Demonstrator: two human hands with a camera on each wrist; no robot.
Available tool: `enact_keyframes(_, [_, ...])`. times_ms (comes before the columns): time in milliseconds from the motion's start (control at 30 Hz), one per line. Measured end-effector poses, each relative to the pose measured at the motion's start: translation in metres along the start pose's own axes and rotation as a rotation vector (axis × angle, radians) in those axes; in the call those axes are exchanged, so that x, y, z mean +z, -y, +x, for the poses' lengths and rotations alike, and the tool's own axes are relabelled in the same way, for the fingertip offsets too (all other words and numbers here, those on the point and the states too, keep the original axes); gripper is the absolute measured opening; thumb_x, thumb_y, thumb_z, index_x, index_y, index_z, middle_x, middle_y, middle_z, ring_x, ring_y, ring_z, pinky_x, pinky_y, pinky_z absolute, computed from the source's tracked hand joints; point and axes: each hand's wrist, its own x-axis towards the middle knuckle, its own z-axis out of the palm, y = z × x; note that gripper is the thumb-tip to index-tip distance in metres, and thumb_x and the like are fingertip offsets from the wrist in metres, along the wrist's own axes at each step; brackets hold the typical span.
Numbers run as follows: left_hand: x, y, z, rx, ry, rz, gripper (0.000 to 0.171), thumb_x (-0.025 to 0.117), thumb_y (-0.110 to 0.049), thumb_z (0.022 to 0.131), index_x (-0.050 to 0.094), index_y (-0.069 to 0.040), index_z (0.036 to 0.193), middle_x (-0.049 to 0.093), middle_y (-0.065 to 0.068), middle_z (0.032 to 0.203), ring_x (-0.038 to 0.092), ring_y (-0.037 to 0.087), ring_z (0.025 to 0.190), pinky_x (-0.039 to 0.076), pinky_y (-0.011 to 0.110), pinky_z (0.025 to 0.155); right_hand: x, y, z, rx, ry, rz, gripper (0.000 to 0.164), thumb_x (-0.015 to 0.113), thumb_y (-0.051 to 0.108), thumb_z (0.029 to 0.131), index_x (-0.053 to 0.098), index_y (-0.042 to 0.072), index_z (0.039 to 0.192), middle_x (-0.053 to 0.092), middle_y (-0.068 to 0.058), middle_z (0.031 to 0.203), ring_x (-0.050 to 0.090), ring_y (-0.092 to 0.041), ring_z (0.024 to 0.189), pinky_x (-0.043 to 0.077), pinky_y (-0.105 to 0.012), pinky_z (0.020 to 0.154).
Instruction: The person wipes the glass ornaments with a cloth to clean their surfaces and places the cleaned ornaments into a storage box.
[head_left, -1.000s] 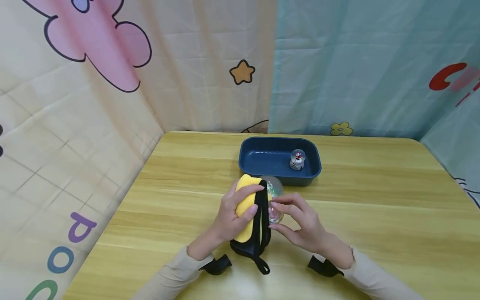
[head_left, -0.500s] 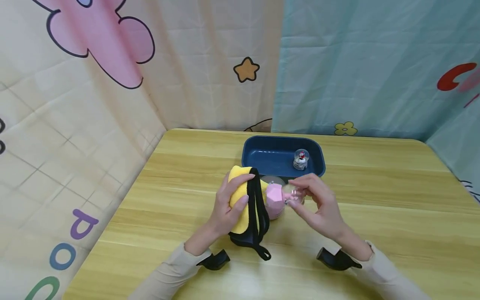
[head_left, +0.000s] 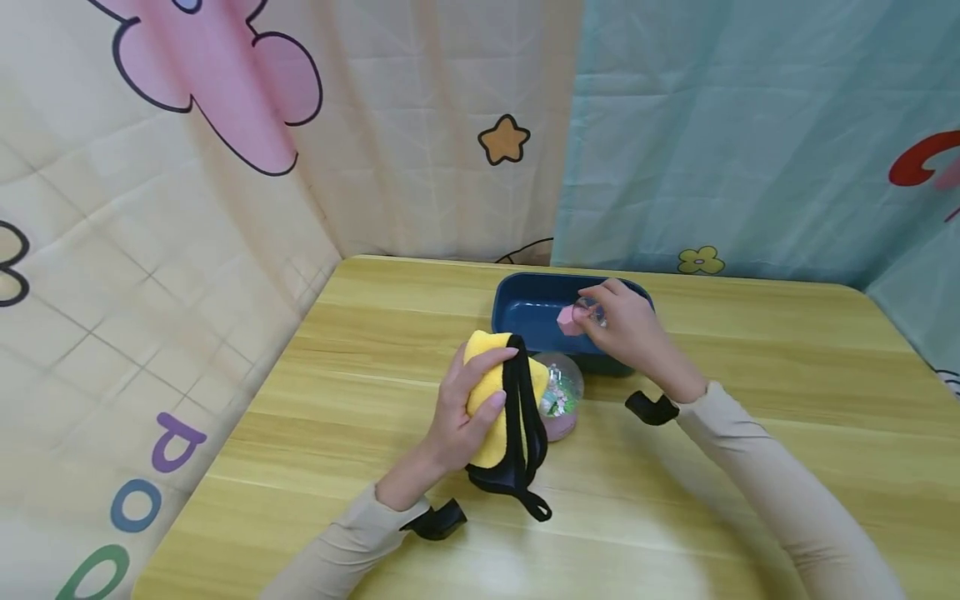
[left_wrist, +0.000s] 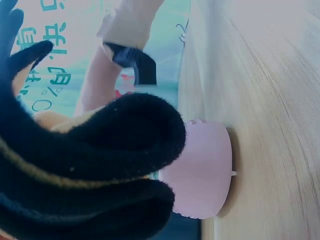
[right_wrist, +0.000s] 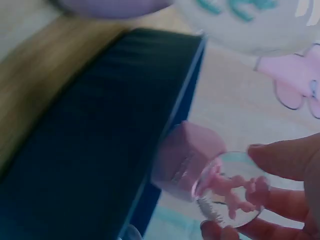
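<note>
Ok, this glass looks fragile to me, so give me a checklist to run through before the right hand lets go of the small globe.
1. Small globe held: ok; the right hand grips it by its clear ball.
2. Over the blue bin: ok; in the head view it lines up inside the rim.
3. Upright: not ok; in the head view it tilts, pink base toward the left.
4. Landing spot free: cannot tell; the hand and globe hide part of the bin.
5. Large globe stable: ok; it stands upright on the table.
6. Cloth off the large globe: cannot tell; the left hand holds it overlapping in view.
</note>
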Motion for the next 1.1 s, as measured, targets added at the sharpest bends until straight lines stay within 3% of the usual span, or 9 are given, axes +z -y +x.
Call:
enact_keyframes(167, [0.001,-0.001,0.0,-0.01,-0.005,0.006,0.035,0.048,-0.023,0.089,0.053,-0.01,0.121,0.049,0.018,0.115,0.05,0.019,0.091,0.048,0.024,0.067,0.015,-0.005,0.015,-0.045,0.121,-0.129,0.029,0.066,0.016,0.084,0.066,-0.002,0.106,0.065,-0.019,0.095,0.063,-0.028,0.079,0.054,-0.041,0.069])
enact_keyframes(333, [0.002,-0.003,0.0,-0.012,0.001,0.007,0.037,0.048,-0.029,0.09,0.053,-0.01,0.121,0.049,0.018,0.115,0.05,0.019,0.091,0.049,0.025,0.068,0.025,-0.009,0.018,-0.072,0.181,-0.228,0.019,0.061,0.012,0.086,0.067,0.0,0.1,0.065,-0.017,0.091,0.06,-0.029,0.076,0.054,-0.041,0.07])
enact_keyframes(567, [0.003,-0.004,0.001,-0.032,0.017,0.008,0.038,0.048,-0.029,0.09,0.053,-0.011,0.122,0.049,0.018,0.115,0.05,0.02,0.092,0.049,0.025,0.069,0.034,-0.012,0.02,-0.083,0.244,-0.287,0.014,0.062,0.012,0.087,0.066,0.002,0.096,0.061,-0.014,0.084,0.055,-0.027,0.071,0.053,-0.039,0.064])
enact_keyframes(767, [0.002,-0.004,0.002,-0.026,0.017,0.001,0.039,0.047,-0.032,0.091,0.052,-0.01,0.122,0.048,0.018,0.116,0.051,0.021,0.092,0.05,0.026,0.069,0.037,-0.012,0.024,-0.068,0.259,-0.312,0.02,0.062,0.015,0.088,0.066,0.002,0.103,0.063,-0.016,0.09,0.058,-0.027,0.075,0.055,-0.04,0.065])
enact_keyframes(967, [0.0,-0.002,0.004,-0.014,0.005,-0.001,0.04,0.046,-0.034,0.092,0.052,-0.009,0.122,0.048,0.019,0.116,0.052,0.021,0.091,0.051,0.026,0.069,0.038,-0.012,0.024,-0.072,0.263,-0.283,0.037,0.061,0.019,0.089,0.058,-0.002,0.12,0.064,-0.022,0.105,0.062,-0.033,0.09,0.055,-0.043,0.08])
enact_keyframes(1100, [-0.003,-0.002,0.005,0.003,-0.009,0.011,0.04,0.046,-0.035,0.092,0.053,-0.008,0.121,0.049,0.019,0.114,0.051,0.021,0.091,0.05,0.026,0.069,0.036,-0.012,0.019,-0.07,0.216,-0.231,0.045,0.063,0.019,0.088,0.054,-0.003,0.126,0.061,-0.024,0.112,0.061,-0.036,0.099,0.053,-0.046,0.085])
